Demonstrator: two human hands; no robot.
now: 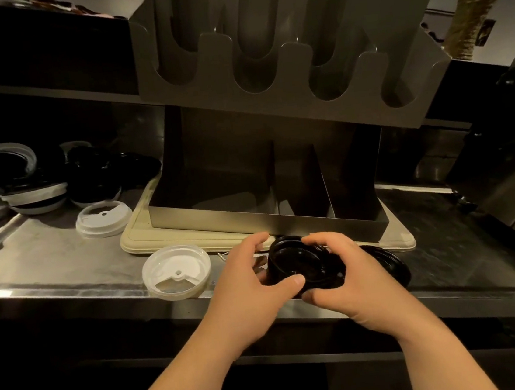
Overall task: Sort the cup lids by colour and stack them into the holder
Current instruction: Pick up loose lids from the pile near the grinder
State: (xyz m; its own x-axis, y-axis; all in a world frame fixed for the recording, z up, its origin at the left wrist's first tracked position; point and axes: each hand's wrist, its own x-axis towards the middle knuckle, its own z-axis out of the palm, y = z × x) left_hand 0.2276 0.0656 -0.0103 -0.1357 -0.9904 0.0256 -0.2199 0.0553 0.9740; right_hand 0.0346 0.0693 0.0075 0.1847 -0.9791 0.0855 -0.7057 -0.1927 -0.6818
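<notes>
At the worktop (pixel 50 258) front edge, the left hand (pixel 246 281) and right hand (pixel 354 280) clasp a nested stack of black lids (pixel 305 266) from opposite sides, both equally near. The holder (pixel 272 110) stands directly behind, its slots above the stack. The coming move is judged to be up and forward.

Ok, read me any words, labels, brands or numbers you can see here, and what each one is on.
Nothing here can be read.
Black lids in left hand and right hand: no print shows.
White lid nearest them: faint raised marks, too blurred to read.
Holder: no label shows.
</notes>
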